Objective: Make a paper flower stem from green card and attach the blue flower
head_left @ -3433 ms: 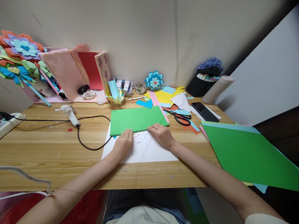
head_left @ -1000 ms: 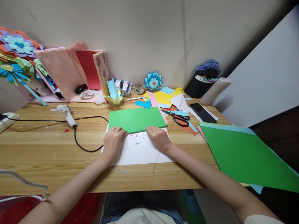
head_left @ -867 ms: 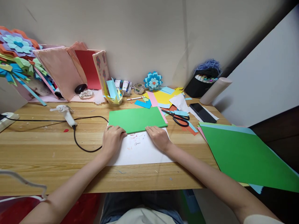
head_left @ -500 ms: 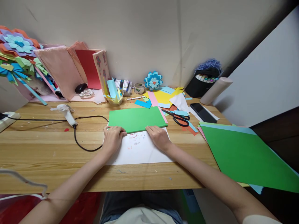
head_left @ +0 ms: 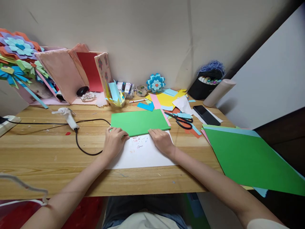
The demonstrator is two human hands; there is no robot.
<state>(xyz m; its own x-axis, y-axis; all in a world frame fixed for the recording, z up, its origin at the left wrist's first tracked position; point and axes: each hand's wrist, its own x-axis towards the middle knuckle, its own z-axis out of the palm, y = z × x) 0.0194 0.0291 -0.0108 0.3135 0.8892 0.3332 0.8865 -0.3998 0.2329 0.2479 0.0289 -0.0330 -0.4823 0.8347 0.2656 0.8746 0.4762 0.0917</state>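
Note:
A folded sheet of green paper lies on the wooden desk, its near edge slightly raised as a fold. My left hand is closed on the left end of that edge, thumb pointing inward. Further right along the same edge, my right hand grips the fold with its fingers pressed on top. Beneath both hands lies a white sheet with small coloured marks. Black-handled scissors rest just right of the green paper, on paper scraps.
At left stands a white glue gun with a black cord. A cup of paper strips, a tape roll and a blue paper flower line the back. A phone and large green sheets are at right.
Both hands stay on the near edge of the green paper with almost no movement. The view has shifted very slightly.

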